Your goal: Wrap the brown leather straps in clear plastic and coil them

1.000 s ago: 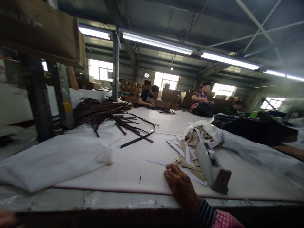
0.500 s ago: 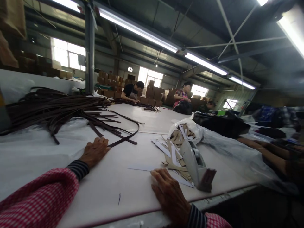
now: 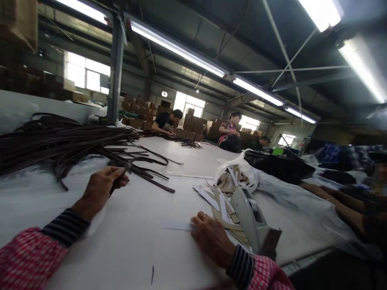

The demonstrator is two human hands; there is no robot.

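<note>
Two pink-checked sleeves (image 3: 32, 257) with striped cuffs reach in over the pale worktop (image 3: 136, 237), and a short dark mark (image 3: 152, 275) sits close by on its surface. Right hand (image 3: 211, 239) now: it's low at the worktop, fingers curled, right at the end of a thin white strip (image 3: 177, 227); whether it grips that strip, I cannot tell. Just beside it stands a grey tape dispenser (image 3: 249, 215), against a loose heap of tan and white strips (image 3: 216, 201). Over to the left hand (image 3: 98, 187), raised, thumb and fingers pinching a dark strap (image 3: 129, 164) in front of a big tangle of dark straps (image 3: 72, 135)! Farther out, a clear plastic bag (image 3: 254, 177) holds more strips. Across the worktop, one co-worker in black (image 3: 163, 122) bends over more straps, another stands behind a black bundle (image 3: 230, 143), and stacked cartons (image 3: 193, 125) rise beyond.
</note>
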